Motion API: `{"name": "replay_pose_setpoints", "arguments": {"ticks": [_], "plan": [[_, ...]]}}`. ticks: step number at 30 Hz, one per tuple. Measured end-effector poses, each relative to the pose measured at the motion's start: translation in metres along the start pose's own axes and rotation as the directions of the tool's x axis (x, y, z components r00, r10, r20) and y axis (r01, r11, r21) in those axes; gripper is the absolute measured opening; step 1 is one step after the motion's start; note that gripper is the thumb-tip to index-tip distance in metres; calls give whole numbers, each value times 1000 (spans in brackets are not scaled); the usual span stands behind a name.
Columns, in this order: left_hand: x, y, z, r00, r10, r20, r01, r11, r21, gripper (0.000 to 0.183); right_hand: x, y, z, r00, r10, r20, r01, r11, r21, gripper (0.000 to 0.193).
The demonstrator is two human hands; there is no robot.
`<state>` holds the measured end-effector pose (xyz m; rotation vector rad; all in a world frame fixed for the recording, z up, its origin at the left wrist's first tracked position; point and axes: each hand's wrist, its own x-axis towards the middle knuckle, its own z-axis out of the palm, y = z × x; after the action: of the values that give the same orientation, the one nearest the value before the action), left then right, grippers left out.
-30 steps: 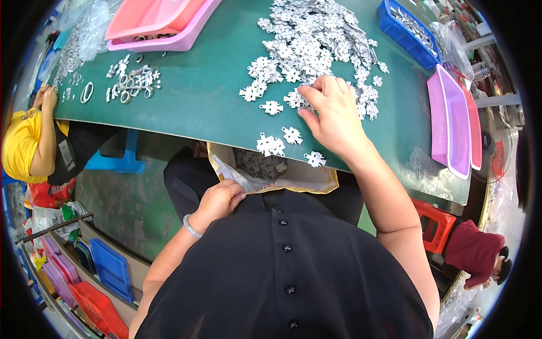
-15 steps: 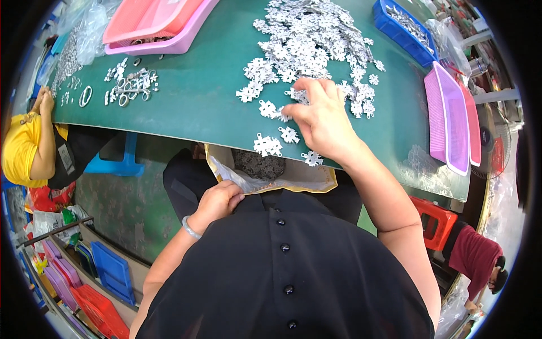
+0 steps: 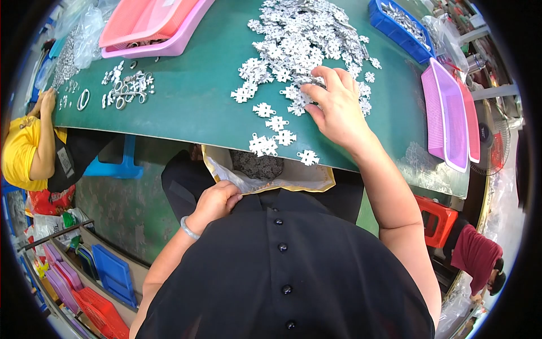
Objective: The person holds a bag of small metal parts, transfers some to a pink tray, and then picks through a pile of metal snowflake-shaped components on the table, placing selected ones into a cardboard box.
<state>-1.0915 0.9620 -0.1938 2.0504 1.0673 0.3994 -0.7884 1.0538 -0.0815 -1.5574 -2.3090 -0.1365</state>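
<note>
A large heap of small silver metal pieces with notched edges [image 3: 310, 37] covers the far middle of the green table [image 3: 186, 110]. At the heap's near edge is my right hand [image 3: 341, 110], fingers bent and apart, thumb spread, fingertips over the pieces. Several loose metal pieces [image 3: 263, 145] lie between the heap and the table's front edge. Below that edge, a bag with a pale inside and yellow rim [image 3: 307, 182] sits gaping at my lap. Inside it is a dark, grainy mass [image 3: 257, 165]. My left hand [image 3: 216, 202] pinches the bag's near-left rim.
Stacked pink baskets [image 3: 183, 42] stand far left, beside scattered rings and small parts [image 3: 131, 90]. A blue bin of metal parts [image 3: 401, 31] and a purple basket [image 3: 443, 118] line the right side. A person in yellow [image 3: 28, 150] works at the left; another in dark red [image 3: 477, 251] is at the right.
My right hand has moved slightly right and away from the loose pieces, and its fingers have spread. One or two pieces now lie nearer the table edge. My left hand stays on the rim.
</note>
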Motion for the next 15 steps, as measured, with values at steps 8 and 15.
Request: {"name": "replay_pose_setpoints", "arguments": {"ticks": [8,15], "plan": [[-1,-3,1,1000,4,-6,-4,1000,10,9,-20,-3,-15,991,-106,84,91,982,167,27],[1,-1,0,1000,1,7,-1,1000,13,8,-24,-8,-13,992,-100,80,84,979,186,23]]}}
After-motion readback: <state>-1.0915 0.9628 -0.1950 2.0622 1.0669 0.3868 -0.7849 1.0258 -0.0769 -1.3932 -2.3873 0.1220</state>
